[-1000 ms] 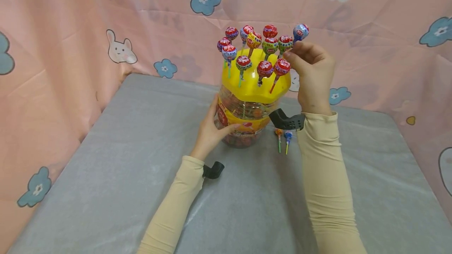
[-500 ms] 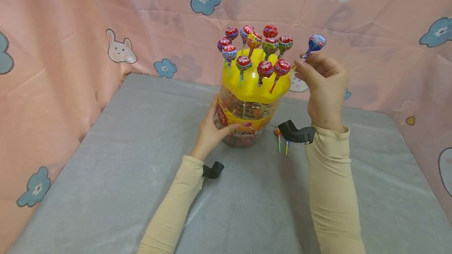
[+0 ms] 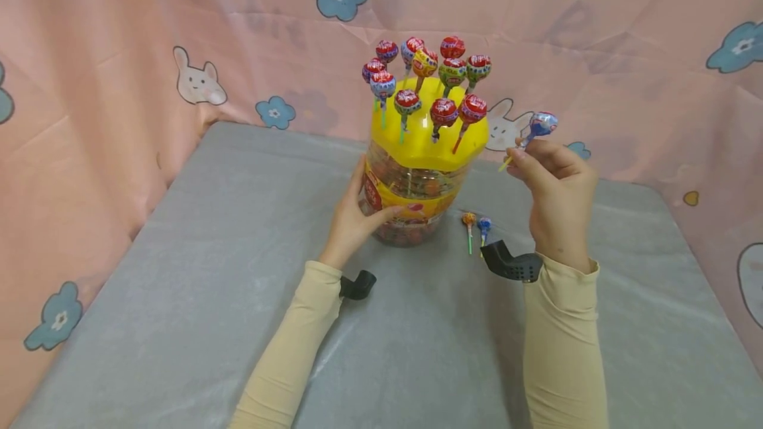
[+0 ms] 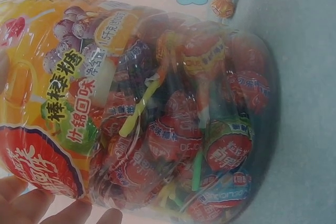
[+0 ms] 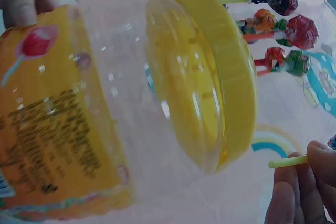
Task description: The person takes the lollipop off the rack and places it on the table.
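A clear plastic candy jar (image 3: pixel 417 181) with a yellow lid (image 3: pixel 426 151) stands on the table, partly filled with wrapped lollipops. Several lollipops stick up from the lid, sticks down. My left hand (image 3: pixel 352 220) grips the jar's left side around the label, thumb across the front. Right of the lid, in the air, my right hand (image 3: pixel 560 194) pinches a blue-wrapped lollipop (image 3: pixel 542 124) between thumb and fingers. Its yellow stick (image 5: pixel 283 162) points left toward the jar, shown in the right wrist view with its tip free.
Two loose lollipops lie on the grey table just right of the jar, an orange one (image 3: pixel 469 220) and a blue one (image 3: pixel 485 226). A pink patterned curtain (image 3: pixel 268 32) hangs behind the table and along its sides.
My right hand has moved right and down, away from the lid, carrying the blue lollipop, which now tilts further over. The left hand keeps its grip on the jar.
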Available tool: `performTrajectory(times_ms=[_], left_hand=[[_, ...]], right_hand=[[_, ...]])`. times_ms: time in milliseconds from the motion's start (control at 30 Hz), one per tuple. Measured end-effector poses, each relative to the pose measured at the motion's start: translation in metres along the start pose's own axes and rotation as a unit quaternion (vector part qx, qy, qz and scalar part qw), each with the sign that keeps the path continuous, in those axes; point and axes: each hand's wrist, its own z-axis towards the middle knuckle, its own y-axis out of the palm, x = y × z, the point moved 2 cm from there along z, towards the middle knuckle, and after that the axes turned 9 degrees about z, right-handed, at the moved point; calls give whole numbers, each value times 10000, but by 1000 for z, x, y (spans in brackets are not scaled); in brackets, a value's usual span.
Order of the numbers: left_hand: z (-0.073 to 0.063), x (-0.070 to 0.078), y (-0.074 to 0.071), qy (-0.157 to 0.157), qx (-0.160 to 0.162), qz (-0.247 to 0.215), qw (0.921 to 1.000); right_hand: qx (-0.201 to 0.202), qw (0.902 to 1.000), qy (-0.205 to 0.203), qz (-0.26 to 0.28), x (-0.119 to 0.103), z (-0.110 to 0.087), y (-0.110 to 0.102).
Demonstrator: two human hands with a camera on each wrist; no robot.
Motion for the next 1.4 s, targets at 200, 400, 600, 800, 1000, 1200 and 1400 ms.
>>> performTrajectory(times_ms=[200,400,600,800,1000,1200,1400], left_hand=[[1,0,1,-32,-42,-16,10000],[1,0,3,-17,-64,-68,10000],[1,0,4,34,-77,-118,9999],[1,0,2,16,-50,-147,9999],[1,2,0,-2,-61,-154,9999],[1,1,0,-42,-77,-161,9998],[1,1,0,-80,-103,-199,9997]], right_hand=[[78,9999,129,-3,6,-12,-24],[273,9984,461,-184,15,-23,-44],[347,9914,1022,-744,27,-31,-65],[-117,9850,1398,-1009,38,-28,-84],[-329,9703,1973,-1361,51,-26,-105],[-600,9405,2761,-1889,74,-26,-131],[-624,9072,3134,-2737,90,-30,-141]])
